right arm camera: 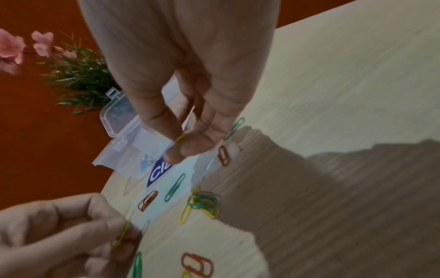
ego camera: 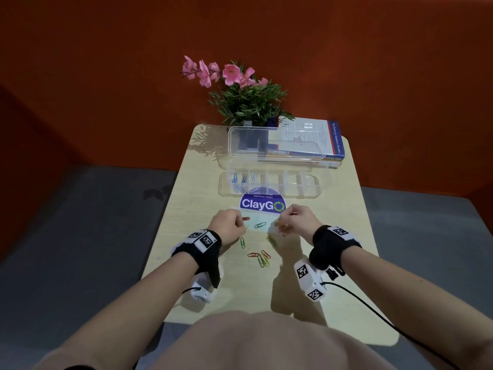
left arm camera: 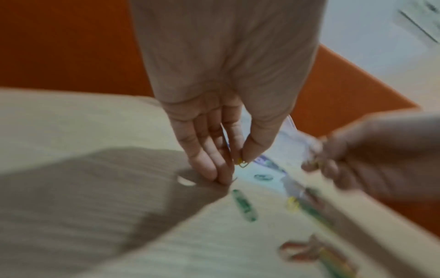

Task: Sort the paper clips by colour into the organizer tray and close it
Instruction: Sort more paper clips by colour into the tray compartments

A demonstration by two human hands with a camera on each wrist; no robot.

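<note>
Both forearms reach forward over the pale wooden table (ego camera: 333, 209), each wrist wrapped in a black band with printed markers. Loose paper clips (ego camera: 260, 259) in green, red and yellow lie scattered on the table between and just behind the hands, one green clip (ego camera: 260, 225) resting on a flat clear plastic bag (ego camera: 262, 218) that both hands touch at its ends. From the left wrist camera, the left hand (left arm camera: 228, 120) has its thumb and forefinger pinched on a yellow paper clip (left arm camera: 241, 163), the other fingertips down on the tabletop. From the right wrist camera, the right hand (right arm camera: 190, 105) pinches another yellow clip (right arm camera: 180, 138) between thumb and fingers, just above the bag. Beyond the hands sits a round blue ClayGo sticker (ego camera: 262, 204), and just past it the clear organizer tray (ego camera: 301, 184), its lid (ego camera: 277, 141) standing open. Blue clips (ego camera: 237, 180) lie in the tray's left compartments, with pale clips (ego camera: 254, 178) in the one beside them. Behind the tray a book (ego camera: 320, 140) lies flat near a potted plant with pink flowers (ego camera: 240, 89), against an orange-red wall (ego camera: 106, 62).
</note>
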